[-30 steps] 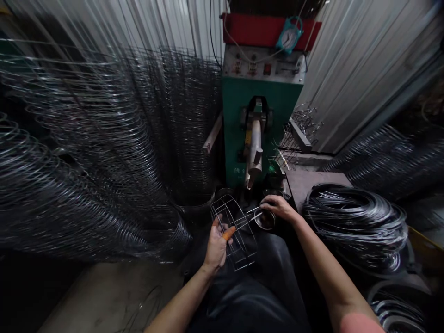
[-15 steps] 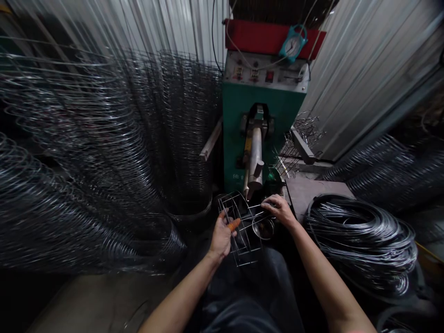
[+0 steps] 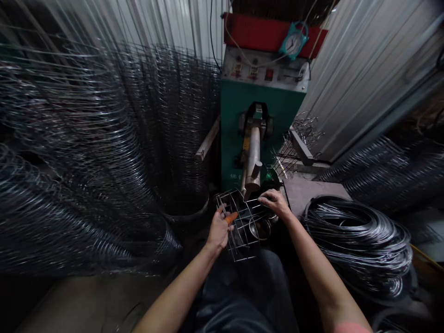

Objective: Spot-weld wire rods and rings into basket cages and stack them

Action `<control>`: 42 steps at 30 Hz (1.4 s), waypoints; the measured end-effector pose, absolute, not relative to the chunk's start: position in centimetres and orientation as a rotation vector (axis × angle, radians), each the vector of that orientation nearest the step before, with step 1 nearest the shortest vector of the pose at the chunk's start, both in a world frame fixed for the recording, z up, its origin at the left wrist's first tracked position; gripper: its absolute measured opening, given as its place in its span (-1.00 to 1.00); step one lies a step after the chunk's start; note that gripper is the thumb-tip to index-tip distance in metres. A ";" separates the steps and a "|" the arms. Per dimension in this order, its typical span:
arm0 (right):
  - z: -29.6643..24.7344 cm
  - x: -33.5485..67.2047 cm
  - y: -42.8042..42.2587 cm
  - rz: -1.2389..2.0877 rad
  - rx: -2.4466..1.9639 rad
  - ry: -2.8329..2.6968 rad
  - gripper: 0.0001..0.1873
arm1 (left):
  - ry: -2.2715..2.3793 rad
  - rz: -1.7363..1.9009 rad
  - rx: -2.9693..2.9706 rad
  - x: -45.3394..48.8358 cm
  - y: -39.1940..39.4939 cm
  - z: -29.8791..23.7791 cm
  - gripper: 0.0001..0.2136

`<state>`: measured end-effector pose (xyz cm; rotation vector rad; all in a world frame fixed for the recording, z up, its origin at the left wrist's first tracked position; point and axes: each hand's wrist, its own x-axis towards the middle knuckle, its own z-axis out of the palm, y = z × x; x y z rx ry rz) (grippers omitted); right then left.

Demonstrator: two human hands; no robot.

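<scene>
Steadily, a curved wire frame (image 3: pixel 238 227) is held above the lap and just below the metal arm (image 3: pixel 254 155) of a green machine (image 3: pixel 231 120). The person's left hand (image 3: pixel 219 229) is closed around the frame's left side, fingers curled among the wires, an orange cover (image 3: pixel 231 218) over the thumb. The right hand (image 3: pixel 275 202) is partly closed, its thumb and fingertips pinching the end of a thin wire (image 3: pixel 254 202) at the frame's upper right; whether that wire is joined to the frame cannot be told. Nor is it clear whether the arm's lower tip touches the wirework. A round bowl (image 3: pixel 251 230) sits behind the frame, below the right hand. To the right, a thick coil of wire (image 3: pixel 364 249) lies in front of a flat board (image 3: pixel 305 189). Tall stacks of wire rings (image 3: pixel 104 129) crowd the left, and a blue clock (image 3: pixel 293 43) hangs by a red panel (image 3: pixel 255 33) atop the machine.
</scene>
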<state>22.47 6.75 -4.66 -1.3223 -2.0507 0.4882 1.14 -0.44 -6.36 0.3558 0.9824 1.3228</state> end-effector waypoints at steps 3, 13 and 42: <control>-4.6 22.4 7.1 0.492 -1.337 -2.054 -0.66 | 0.989 1.307 0.333 1.1 -0.2 -6.2 -0.45; -5.9 23.0 6.2 0.391 -1.301 -1.945 -0.63 | 0.977 1.282 0.367 0.9 0.2 -6.6 -0.43; -5.7 21.1 7.7 0.318 -1.342 -2.065 -0.63 | 0.962 1.402 0.283 0.7 2.0 -6.6 -0.44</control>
